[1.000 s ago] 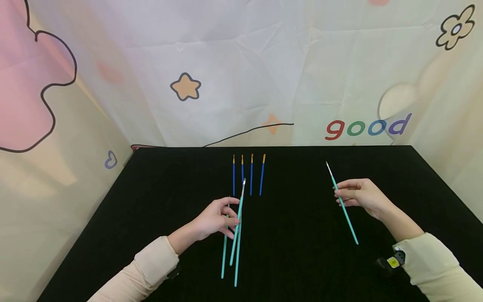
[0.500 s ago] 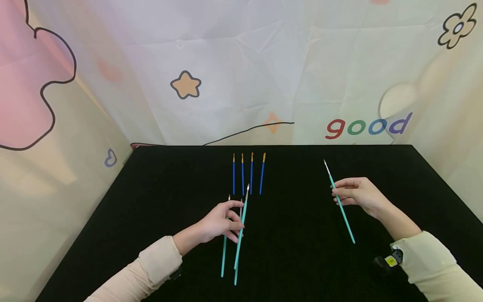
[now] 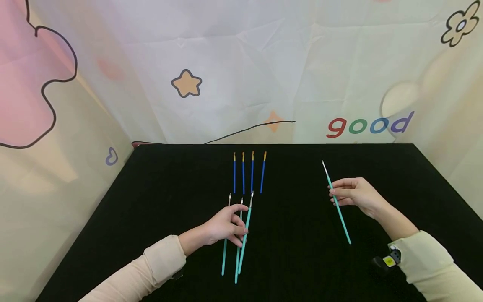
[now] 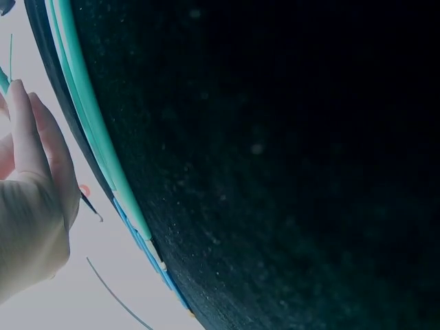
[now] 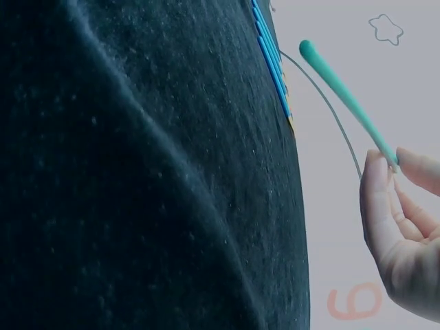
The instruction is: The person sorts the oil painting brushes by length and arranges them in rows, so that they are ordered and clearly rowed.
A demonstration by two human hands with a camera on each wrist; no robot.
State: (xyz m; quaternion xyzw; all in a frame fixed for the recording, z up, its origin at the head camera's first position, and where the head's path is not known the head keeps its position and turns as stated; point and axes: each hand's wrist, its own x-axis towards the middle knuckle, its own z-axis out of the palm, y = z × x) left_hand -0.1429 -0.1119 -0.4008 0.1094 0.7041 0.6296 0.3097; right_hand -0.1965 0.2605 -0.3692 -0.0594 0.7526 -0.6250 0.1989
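In the head view my left hand (image 3: 226, 225) pinches a teal paintbrush (image 3: 243, 247) between thumb and fingers, bristles pointing away from me. Two more teal paintbrushes lie on the black table beneath and beside that hand: one to the left (image 3: 224, 260), the other (image 3: 237, 266) close beside the held brush. Whether the held brush touches the cloth I cannot tell. Off to the right, my right hand (image 3: 358, 196) pinches another teal paintbrush (image 3: 342, 220), tilted with its tip to the upper left. The right wrist view shows its teal handle end (image 5: 340, 93) beyond the fingertips.
Several blue paintbrushes (image 3: 252, 174) with yellow-orange bristles lie in a row toward the back of the black table (image 3: 170, 188). A printed cloth backdrop (image 3: 234, 63) rises behind the table's far edge and at both sides.
My left hand has moved right and nearer to me with its paintbrush, now beside the two lying ones. My right hand has drifted slightly left, still holding its brush.
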